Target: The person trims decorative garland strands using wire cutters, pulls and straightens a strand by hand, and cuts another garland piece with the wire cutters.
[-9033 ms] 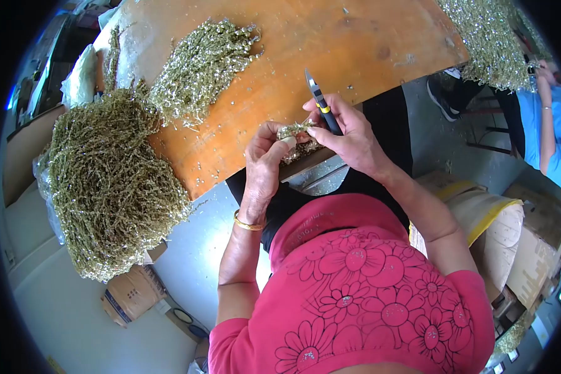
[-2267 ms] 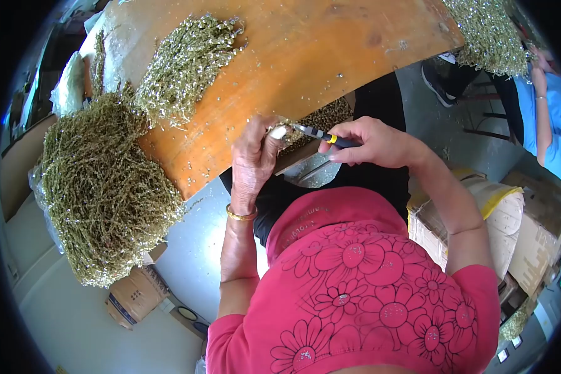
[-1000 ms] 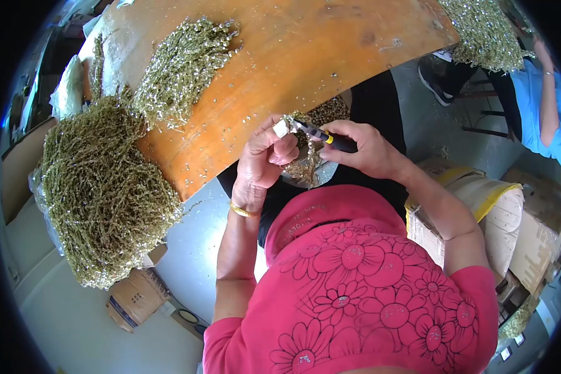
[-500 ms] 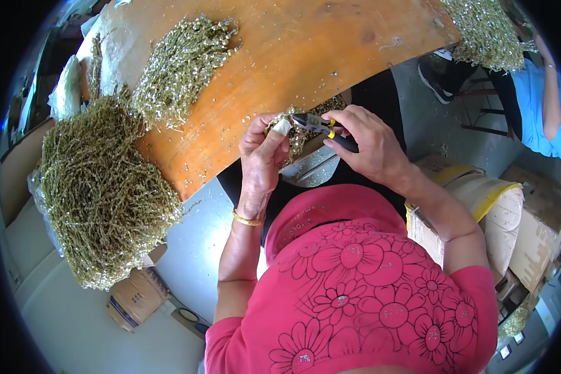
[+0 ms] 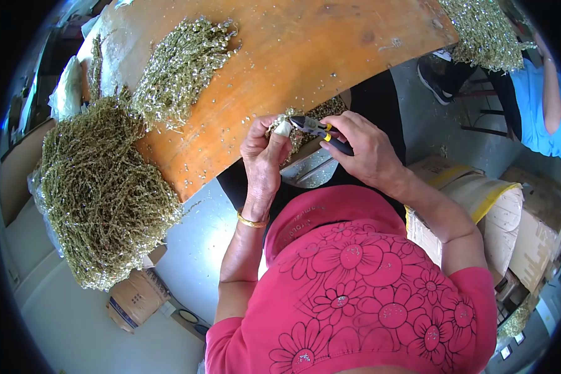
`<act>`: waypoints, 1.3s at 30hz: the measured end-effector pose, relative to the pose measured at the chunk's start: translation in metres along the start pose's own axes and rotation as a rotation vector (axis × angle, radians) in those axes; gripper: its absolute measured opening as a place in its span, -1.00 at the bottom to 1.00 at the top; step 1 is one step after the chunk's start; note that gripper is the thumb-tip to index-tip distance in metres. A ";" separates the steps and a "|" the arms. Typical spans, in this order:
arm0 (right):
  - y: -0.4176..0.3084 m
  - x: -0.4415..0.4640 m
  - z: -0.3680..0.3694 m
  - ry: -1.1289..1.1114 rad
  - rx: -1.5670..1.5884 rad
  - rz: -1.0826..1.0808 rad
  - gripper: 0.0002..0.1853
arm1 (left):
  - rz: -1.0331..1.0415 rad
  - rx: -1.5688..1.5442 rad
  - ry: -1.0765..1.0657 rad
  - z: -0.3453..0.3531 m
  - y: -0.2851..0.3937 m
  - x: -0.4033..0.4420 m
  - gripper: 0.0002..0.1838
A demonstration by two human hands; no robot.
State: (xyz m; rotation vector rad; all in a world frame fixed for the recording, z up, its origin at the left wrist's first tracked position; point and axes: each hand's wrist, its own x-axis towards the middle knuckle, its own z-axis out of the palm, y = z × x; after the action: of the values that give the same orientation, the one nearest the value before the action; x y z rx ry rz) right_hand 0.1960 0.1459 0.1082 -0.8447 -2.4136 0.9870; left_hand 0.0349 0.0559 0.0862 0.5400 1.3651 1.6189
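My left fingers (image 5: pixel 258 129) pinch glittery gold strands (image 5: pixel 290 113); right fingers (image 5: pixel 349 126) grip black-and-yellow steel pliers (image 5: pixel 308 124). Best: brace strands near tips, thumb (image 5: pixel 274 146) clear.

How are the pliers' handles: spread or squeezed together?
Spread apart: a gap shows between the yellow bands of the pliers in the right hand.

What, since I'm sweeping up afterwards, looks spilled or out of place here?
Small glittery bits lie scattered loose over the wooden table, including near the left hand, so they look like shed debris. The large strand heap also droops past the table's edge. Nothing looks clearly broken.
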 end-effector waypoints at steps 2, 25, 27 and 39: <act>0.004 0.000 0.005 0.022 -0.036 -0.031 -0.68 | 0.031 0.053 -0.014 -0.001 -0.002 0.000 -0.91; 0.006 0.002 0.004 -0.079 0.013 0.043 -0.68 | 0.070 0.142 0.037 -0.002 -0.008 -0.001 -0.91; 0.006 0.002 0.007 -0.067 0.058 0.049 -0.67 | 0.070 0.157 0.048 -0.002 -0.009 -0.002 -0.91; 0.015 0.008 -0.001 -0.237 0.155 0.078 -0.68 | 0.135 0.403 -0.030 -0.013 0.001 0.002 -0.86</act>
State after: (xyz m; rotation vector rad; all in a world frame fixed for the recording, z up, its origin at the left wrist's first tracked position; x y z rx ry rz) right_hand 0.1966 0.1598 0.0987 -0.8113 -2.4711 1.3532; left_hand 0.0234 0.0509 0.0828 0.9059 1.6729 1.4359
